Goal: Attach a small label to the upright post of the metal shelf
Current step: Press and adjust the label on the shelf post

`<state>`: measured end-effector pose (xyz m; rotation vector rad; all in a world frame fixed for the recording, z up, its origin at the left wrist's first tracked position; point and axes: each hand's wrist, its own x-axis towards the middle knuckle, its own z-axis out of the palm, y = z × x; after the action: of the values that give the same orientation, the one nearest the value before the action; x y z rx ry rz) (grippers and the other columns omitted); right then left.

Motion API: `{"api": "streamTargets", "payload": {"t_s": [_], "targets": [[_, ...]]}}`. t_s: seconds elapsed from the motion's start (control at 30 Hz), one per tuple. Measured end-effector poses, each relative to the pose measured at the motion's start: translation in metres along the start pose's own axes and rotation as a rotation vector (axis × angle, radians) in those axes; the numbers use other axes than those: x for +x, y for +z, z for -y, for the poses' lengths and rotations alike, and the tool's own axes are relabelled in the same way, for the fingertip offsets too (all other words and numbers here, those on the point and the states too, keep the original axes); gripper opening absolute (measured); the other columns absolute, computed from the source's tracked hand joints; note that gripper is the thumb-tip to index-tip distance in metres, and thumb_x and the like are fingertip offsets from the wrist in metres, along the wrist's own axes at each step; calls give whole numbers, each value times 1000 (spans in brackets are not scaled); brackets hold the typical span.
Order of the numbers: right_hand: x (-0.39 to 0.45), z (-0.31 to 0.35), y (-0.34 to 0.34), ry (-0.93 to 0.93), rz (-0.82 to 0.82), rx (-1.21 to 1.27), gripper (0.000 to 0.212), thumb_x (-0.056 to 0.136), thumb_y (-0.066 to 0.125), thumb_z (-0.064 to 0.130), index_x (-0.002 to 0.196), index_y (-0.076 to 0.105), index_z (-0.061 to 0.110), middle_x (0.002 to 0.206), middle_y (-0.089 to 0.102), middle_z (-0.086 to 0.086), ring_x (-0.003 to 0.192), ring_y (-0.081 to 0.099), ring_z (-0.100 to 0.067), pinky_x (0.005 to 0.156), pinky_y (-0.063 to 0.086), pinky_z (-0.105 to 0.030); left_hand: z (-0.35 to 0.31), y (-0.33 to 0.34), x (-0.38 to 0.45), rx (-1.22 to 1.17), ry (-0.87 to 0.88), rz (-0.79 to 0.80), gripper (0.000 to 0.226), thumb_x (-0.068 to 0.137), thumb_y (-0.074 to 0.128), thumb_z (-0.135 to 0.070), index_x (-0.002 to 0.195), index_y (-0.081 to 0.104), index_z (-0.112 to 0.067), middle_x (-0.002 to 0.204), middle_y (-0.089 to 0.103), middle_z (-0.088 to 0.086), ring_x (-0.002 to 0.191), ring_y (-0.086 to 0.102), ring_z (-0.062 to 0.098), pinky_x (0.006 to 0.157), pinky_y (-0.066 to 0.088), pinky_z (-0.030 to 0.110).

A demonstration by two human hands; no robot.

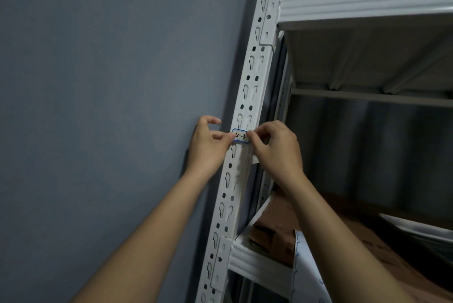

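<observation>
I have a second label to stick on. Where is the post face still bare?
Above the label, up to the upper bracket, and below the hands down to the lower bracket. Only slots there. Crowded at the label, pinched by left hand and right hand.

Your fingertips (250, 134) cover both ends of the label (240, 136); its handwriting is too small to read.

A plain grey-blue wall (98, 81) fills the left side, while brown cardboard boxes (274, 236) and a white sheet (308, 275) sit low at the right
</observation>
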<state>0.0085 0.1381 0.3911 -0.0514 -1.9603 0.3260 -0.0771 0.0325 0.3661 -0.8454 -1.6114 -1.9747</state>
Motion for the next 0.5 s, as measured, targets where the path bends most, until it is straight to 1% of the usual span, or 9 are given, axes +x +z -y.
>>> {"api": "streamTargets", "payload": {"t_s": [0.1,0.17,0.37,0.5], "targets": [[1,1,-1,21,15,-1,19,91,61,32,89,67,15,91,57,3,80,56,-12,73,51,-35,1,1,1,-1,-17,11,30,84,68,-23,96,41,-27,78,69,-5,79,67,17,80,51,36],[1,2,0,30,16,-18,19,91,61,33,88,67,14,93,57,2,81,56,-14,74,52,-38,1,2,1,5,-25,10,30,85,68,-23,100,42,-25,79,68,-5,81,66,18,77,50,33],[3,7,1,73,16,-19,19,90,63,32,86,67,14,95,57,1,80,57,-13,76,54,-37,0,2,3,63,-20,0,31,85,68,-27,102,42,-24,78,66,-10,81,64,12,76,48,31],[5,8,1,77,21,-34,18,89,64,32,84,67,14,95,58,0,81,58,-14,77,54,-38,0,2,4,95,-20,-14,32,84,68,-27,101,42,-23,76,65,-12,81,63,14,76,47,32]]}}
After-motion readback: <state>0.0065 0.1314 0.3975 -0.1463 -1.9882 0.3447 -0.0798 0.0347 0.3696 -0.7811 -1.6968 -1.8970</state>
